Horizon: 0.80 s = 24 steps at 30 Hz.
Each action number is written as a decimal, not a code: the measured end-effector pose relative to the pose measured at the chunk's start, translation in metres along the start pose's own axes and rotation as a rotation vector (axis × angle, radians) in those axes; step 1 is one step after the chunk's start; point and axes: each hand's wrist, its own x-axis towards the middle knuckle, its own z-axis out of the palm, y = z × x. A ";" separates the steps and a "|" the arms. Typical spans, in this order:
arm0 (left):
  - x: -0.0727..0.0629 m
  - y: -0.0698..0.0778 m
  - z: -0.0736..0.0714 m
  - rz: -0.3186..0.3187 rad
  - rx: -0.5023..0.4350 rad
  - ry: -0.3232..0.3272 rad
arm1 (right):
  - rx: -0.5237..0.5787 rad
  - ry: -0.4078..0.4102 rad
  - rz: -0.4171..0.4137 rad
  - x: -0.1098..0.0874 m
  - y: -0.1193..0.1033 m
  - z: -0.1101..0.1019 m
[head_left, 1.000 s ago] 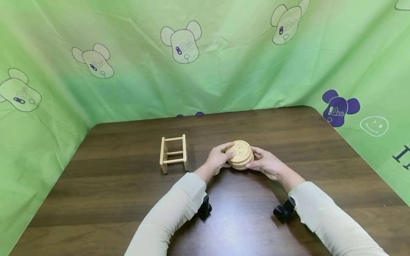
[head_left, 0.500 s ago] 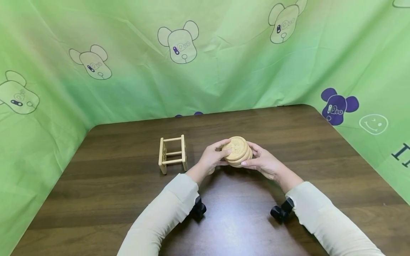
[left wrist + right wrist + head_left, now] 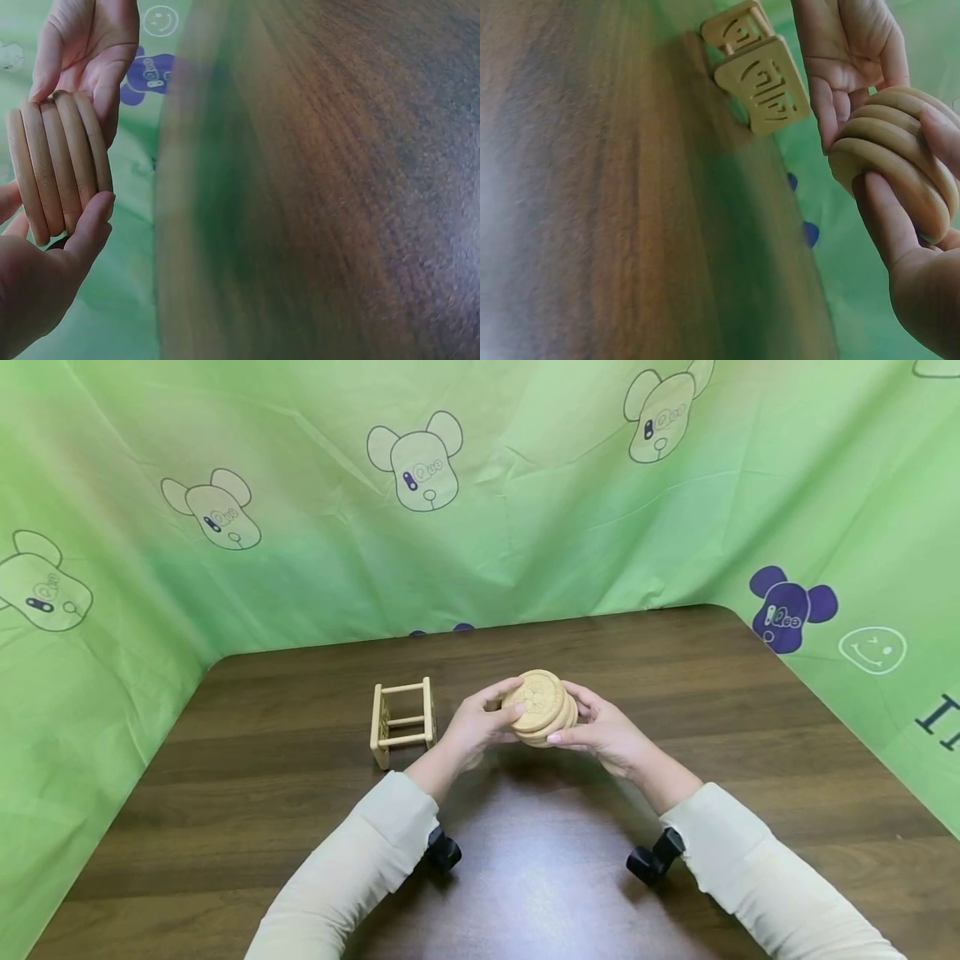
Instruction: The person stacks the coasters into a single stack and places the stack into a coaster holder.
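Both hands hold a stack of several round, pale wooden coasters (image 3: 538, 703), raised over the table and tilted, with a carved pattern on the top one. My left hand (image 3: 467, 728) grips the left side, its thumb on the carved face and fingers at the far rim. My right hand (image 3: 611, 733) grips the right side, thumb at the near lower edge. In the left wrist view the coasters (image 3: 60, 161) show edge-on, packed side by side between the hands. The right wrist view shows them slightly fanned, with the right thumb (image 3: 885, 214) against the outer face.
A wooden rack (image 3: 378, 722) with rods and cut-out side panels stands on the brown table (image 3: 262, 818), left of the hands. Green printed cloth (image 3: 525, 527) hangs behind and beside the table. Black wrist cameras (image 3: 652, 862) hang below the sleeves.
Both hands have lifted the coaster stack and carried it left, toward the rack. It leans more now, its top shifted left. The rack has not moved.
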 end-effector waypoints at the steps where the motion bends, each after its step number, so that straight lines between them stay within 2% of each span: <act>1: -0.001 0.001 -0.001 0.002 -0.015 0.002 | -0.006 0.002 0.002 0.001 -0.001 0.001; 8: -0.006 0.008 -0.005 0.019 -0.043 0.018 | -0.021 -0.003 -0.001 0.005 -0.007 0.008; 13: -0.011 0.013 -0.012 0.061 -0.040 0.027 | -0.028 -0.009 -0.019 0.009 -0.011 0.018; 18: -0.016 0.018 -0.023 0.106 -0.029 0.033 | -0.033 -0.015 -0.043 0.014 -0.015 0.030; 24: -0.021 0.024 -0.040 0.114 0.002 0.020 | -0.025 -0.028 -0.056 0.022 -0.018 0.046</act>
